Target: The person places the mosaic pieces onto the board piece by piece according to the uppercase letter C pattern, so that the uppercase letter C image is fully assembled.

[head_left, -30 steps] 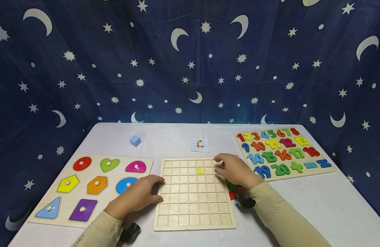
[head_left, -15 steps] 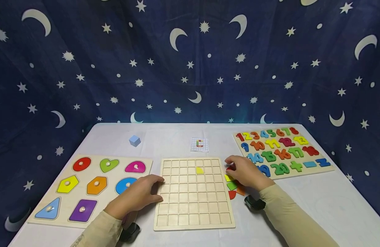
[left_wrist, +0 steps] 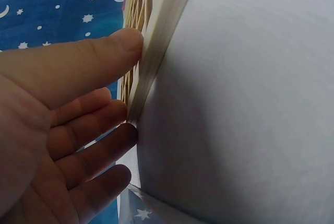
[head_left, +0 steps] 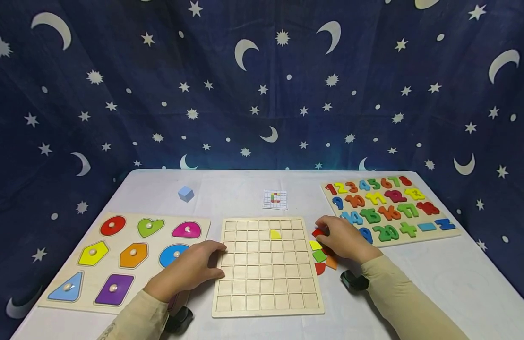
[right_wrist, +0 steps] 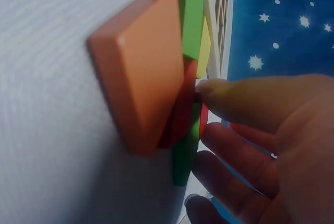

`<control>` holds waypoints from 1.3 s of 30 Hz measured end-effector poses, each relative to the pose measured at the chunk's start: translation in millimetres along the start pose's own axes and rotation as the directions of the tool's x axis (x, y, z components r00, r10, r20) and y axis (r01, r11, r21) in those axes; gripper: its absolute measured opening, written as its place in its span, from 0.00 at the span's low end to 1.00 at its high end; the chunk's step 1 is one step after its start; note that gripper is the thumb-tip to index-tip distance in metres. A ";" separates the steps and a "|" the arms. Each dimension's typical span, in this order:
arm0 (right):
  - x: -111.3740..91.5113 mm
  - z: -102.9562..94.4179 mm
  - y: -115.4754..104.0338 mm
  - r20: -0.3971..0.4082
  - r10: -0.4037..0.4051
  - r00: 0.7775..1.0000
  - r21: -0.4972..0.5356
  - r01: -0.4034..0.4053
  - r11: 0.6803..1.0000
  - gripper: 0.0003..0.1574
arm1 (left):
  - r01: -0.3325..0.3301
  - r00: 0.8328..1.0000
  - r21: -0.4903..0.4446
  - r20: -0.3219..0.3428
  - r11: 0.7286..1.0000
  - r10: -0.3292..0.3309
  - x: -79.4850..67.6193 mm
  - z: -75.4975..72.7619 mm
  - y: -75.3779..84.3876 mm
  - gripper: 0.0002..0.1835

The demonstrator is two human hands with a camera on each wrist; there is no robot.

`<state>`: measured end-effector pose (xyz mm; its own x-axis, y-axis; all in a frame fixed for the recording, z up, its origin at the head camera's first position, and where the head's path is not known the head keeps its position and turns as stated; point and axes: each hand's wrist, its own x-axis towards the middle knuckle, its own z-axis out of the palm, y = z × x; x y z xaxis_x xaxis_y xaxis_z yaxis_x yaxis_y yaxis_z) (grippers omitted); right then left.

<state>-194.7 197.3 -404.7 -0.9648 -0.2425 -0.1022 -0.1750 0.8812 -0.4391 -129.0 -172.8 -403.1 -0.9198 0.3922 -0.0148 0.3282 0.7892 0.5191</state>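
A wooden grid board (head_left: 268, 313) lies in the middle of the table, with one yellow quarter-circle piece (head_left: 275, 234) in a cell of its upper part. My left hand (head_left: 189, 271) is at the board's left edge, its thumb tip touching the side in the left wrist view. Beside the right edge, my right hand (head_left: 344, 238) reaches into a group of flat coloured pieces, thumb and fingers apart around a red piece (head_left: 317, 233). Nearby lie a yellow piece (head_left: 315, 245), a green piece (head_left: 319, 256), a rounded red piece (head_left: 320, 268) and an orange piece (right_wrist: 141, 72).
A knobbed shape puzzle (head_left: 130, 233) lies at the left, partly under my left forearm. At the right is a number puzzle (head_left: 427, 237). A printed pattern card (head_left: 275, 199) and a light blue cube (head_left: 186, 193) are farther back. A starry curtain (head_left: 262, 94) hangs behind.
My right hand has moved right from the board's upper right corner to the loose pieces, uncovering several of them. My left hand has stayed at the left edge.
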 end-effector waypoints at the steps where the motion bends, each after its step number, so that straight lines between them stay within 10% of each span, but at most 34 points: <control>1: 0.0 0.2 0.2 -0.001 -0.001 1.000 -0.004 0.001 1.000 0.23 | 0.000 1.000 0.000 -0.001 1.000 0.000 -0.1 0.0 0.0 0.27; 39: 3.8 1.9 -2.2 -0.001 0.040 0.999 -0.004 -0.040 0.999 0.22 | -0.006 1.000 -0.005 -0.007 1.000 0.006 -1.5 -0.6 0.7 0.27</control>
<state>-197.6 193.7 -405.8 -0.9713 -0.2062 -0.1187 -0.1368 0.8921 -0.4307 -127.5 -173.2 -402.2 -0.9193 0.3935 -0.0057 0.3326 0.7847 0.5231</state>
